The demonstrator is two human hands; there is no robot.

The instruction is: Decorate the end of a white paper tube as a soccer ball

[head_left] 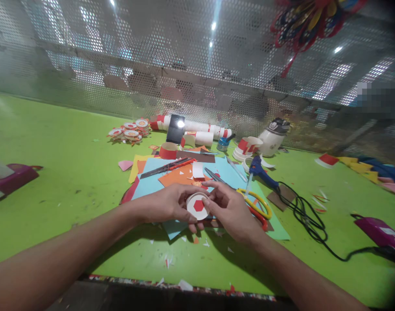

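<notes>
A small round white disc with a red hexagon at its centre is held between both hands, above the pile of coloured paper. My left hand grips its left side, fingers curled behind and thumb at the lower edge. On the right side, my right hand has its thumb on the disc's face by the hexagon. Beneath and behind the hands lie blue sheets and orange paper. Yellow-handled scissors lie just right of my right hand.
Behind the paper are a cutter, a phone, white-and-red rolls and stacked decorated discs. A blue glue gun with a black cord lies right, near a white jug. Purple devices flank the green table.
</notes>
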